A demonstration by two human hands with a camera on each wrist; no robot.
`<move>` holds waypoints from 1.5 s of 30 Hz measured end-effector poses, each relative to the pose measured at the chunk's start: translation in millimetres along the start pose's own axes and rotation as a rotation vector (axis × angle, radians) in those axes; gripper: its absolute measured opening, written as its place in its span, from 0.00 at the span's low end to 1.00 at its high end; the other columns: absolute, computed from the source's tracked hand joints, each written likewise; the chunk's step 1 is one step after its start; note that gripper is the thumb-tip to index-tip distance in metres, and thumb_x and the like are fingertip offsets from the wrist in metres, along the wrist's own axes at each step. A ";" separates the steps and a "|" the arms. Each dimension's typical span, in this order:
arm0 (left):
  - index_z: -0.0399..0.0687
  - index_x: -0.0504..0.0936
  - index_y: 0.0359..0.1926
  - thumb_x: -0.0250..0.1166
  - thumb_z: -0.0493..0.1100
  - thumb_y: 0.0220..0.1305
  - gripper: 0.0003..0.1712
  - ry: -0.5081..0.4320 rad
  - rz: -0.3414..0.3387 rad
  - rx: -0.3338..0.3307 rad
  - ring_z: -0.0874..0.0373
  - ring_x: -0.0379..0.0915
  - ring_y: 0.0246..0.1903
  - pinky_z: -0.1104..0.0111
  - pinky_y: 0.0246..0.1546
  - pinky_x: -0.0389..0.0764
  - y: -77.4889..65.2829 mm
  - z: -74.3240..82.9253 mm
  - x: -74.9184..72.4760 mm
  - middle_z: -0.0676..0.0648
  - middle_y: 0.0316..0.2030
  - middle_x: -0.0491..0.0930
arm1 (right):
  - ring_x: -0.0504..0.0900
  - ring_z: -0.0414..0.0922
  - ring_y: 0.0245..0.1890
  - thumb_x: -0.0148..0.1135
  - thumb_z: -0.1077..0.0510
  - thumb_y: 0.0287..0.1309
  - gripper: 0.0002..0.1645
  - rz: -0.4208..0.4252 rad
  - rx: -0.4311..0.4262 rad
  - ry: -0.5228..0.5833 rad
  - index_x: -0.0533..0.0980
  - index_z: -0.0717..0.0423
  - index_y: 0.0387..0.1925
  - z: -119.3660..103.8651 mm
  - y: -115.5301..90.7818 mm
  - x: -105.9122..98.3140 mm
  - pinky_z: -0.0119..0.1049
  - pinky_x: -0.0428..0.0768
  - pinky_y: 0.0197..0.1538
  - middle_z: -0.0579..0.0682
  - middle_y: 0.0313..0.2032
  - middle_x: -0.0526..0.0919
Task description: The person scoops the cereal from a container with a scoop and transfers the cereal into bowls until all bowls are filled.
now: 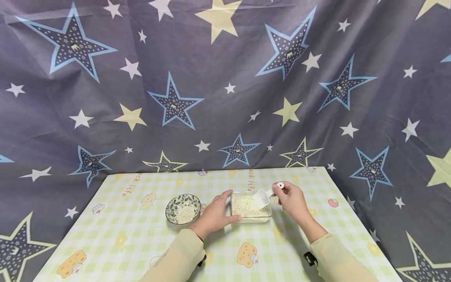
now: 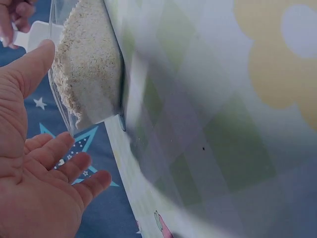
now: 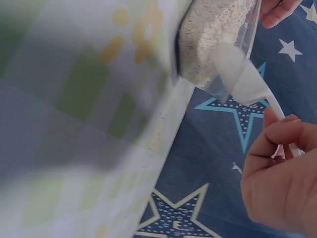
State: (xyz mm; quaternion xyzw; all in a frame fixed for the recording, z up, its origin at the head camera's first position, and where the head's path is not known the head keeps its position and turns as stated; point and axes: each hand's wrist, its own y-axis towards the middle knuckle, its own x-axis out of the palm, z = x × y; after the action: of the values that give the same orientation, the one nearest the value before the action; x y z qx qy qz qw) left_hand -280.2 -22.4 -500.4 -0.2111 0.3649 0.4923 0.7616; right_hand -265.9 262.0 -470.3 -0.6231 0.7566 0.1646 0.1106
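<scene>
A clear rectangular glass container (image 1: 251, 220) holds pale oat-like flakes (image 1: 243, 204). My right hand (image 1: 293, 201) pinches the handle of a white scoop (image 1: 261, 199), whose bowl tilts down at the flakes on the container's right side. In the right wrist view the scoop (image 3: 240, 79) overlaps the container's rim. My left hand (image 1: 215, 213) is at the container's left end, thumb on the near rim and fingers toward the far corner. In the left wrist view its fingers (image 2: 67, 166) look loosely extended beside the glass wall.
Left of my left hand stands a round leaf-patterned bowl (image 1: 173, 207) with some of the same flakes inside. A green checked cloth (image 1: 134, 227) with cartoon prints covers the table. A dark star-print curtain (image 1: 197, 149) hangs behind and at the sides.
</scene>
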 end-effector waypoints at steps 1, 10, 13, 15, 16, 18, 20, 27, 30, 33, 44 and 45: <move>0.45 0.59 0.83 0.80 0.60 0.61 0.59 -0.001 0.000 0.000 0.36 0.66 0.76 0.42 0.75 0.74 0.1 -0.2 0.3 0.35 0.78 0.67 | 0.75 0.37 0.19 0.62 0.55 0.78 0.15 -0.008 0.042 0.035 0.84 0.63 0.51 1.8 0.2 0.4 0.27 0.71 0.21 0.54 0.31 0.91; 0.45 0.59 0.83 0.80 0.60 0.61 0.59 -0.003 0.004 0.005 0.36 0.66 0.76 0.43 0.75 0.73 0.5 -2.4 1.7 0.36 0.78 0.68 | 0.73 0.33 0.19 0.62 0.50 0.79 0.22 -0.008 0.276 0.260 0.79 0.68 0.54 17.1 -2.9 9.1 0.25 0.68 0.21 0.43 0.27 0.91; 0.45 0.59 0.83 0.80 0.60 0.61 0.60 -0.001 0.005 0.004 0.36 0.67 0.76 0.43 0.75 0.74 0.8 -2.4 1.8 0.36 0.77 0.69 | 0.73 0.33 0.18 0.62 0.49 0.79 0.24 -0.011 0.297 0.297 0.78 0.67 0.58 20.4 -2.9 13.1 0.25 0.68 0.21 0.42 0.27 0.90; 0.45 0.59 0.83 0.80 0.60 0.60 0.60 0.000 0.003 0.000 0.36 0.67 0.76 0.43 0.75 0.74 0.9 -1.7 1.5 0.37 0.78 0.69 | 0.72 0.32 0.18 0.61 0.49 0.79 0.25 -0.015 0.305 0.311 0.78 0.68 0.60 21.4 -2.8 15.3 0.25 0.68 0.21 0.41 0.26 0.90; 0.45 0.59 0.83 0.80 0.60 0.60 0.60 -0.001 0.003 0.000 0.36 0.67 0.76 0.43 0.74 0.74 0.7 -1.3 1.1 0.37 0.78 0.69 | 0.72 0.32 0.18 0.61 0.49 0.79 0.25 -0.015 0.310 0.317 0.78 0.68 0.60 21.6 -2.7 16.7 0.25 0.68 0.21 0.41 0.26 0.90; 0.46 0.58 0.84 0.80 0.59 0.61 0.60 -0.007 -0.002 -0.008 0.36 0.67 0.76 0.42 0.74 0.74 0.3 -0.5 0.5 0.37 0.78 0.69 | 0.71 0.33 0.18 0.61 0.50 0.79 0.24 -0.017 0.315 0.326 0.78 0.68 0.59 21.4 -2.8 18.5 0.26 0.67 0.21 0.41 0.26 0.90; 0.46 0.58 0.84 0.80 0.59 0.61 0.60 -0.016 -0.005 -0.015 0.36 0.67 0.76 0.42 0.74 0.74 0.0 0.2 0.0 0.37 0.78 0.68 | 0.71 0.33 0.19 0.61 0.50 0.79 0.23 -0.010 0.325 0.334 0.79 0.68 0.56 21.0 -3.0 19.3 0.26 0.67 0.22 0.42 0.26 0.90; 0.48 0.57 0.84 0.79 0.60 0.62 0.60 -0.016 -0.011 -0.018 0.36 0.66 0.76 0.42 0.74 0.74 -1.2 0.8 -0.1 0.39 0.79 0.68 | 0.70 0.32 0.18 0.61 0.50 0.78 0.17 0.024 0.346 0.358 0.80 0.63 0.44 24.5 -1.1 17.9 0.24 0.69 0.22 0.41 0.25 0.89; 0.48 0.57 0.84 0.79 0.60 0.62 0.60 -0.013 -0.007 -0.015 0.36 0.67 0.76 0.42 0.74 0.75 -1.2 0.4 -0.3 0.39 0.78 0.68 | 0.69 0.32 0.17 0.60 0.50 0.79 0.18 0.014 0.358 0.370 0.80 0.64 0.45 27.2 -0.9 16.2 0.24 0.69 0.21 0.40 0.24 0.89; 0.48 0.57 0.84 0.79 0.61 0.62 0.60 -0.013 -0.004 -0.012 0.37 0.67 0.76 0.42 0.73 0.76 -1.2 -0.6 0.0 0.39 0.78 0.68 | 0.68 0.31 0.16 0.60 0.49 0.80 0.18 0.001 0.384 0.412 0.78 0.62 0.42 29.2 -1.3 13.4 0.23 0.67 0.20 0.40 0.25 0.89; 0.51 0.59 0.84 0.80 0.62 0.60 0.59 -0.010 0.011 -0.008 0.37 0.70 0.74 0.40 0.71 0.77 -1.3 -2.7 0.7 0.37 0.76 0.71 | 0.66 0.28 0.17 0.56 0.48 0.82 0.17 -0.073 0.475 0.588 0.78 0.57 0.42 39.3 5.2 6.4 0.20 0.65 0.18 0.39 0.25 0.87; 0.52 0.60 0.84 0.80 0.61 0.60 0.59 -0.009 0.011 -0.006 0.37 0.70 0.74 0.40 0.71 0.77 -1.4 -2.6 0.5 0.37 0.75 0.72 | 0.66 0.28 0.17 0.56 0.49 0.82 0.16 -0.079 0.482 0.613 0.79 0.57 0.43 39.8 5.6 6.0 0.19 0.64 0.18 0.39 0.25 0.87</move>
State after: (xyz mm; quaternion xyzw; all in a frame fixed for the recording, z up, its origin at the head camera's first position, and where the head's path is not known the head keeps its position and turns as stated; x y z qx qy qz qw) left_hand -279.7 -24.5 -502.6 -0.2092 0.3612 0.4986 0.7597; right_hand -274.1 272.9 -508.5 -0.6280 0.7471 -0.2159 0.0290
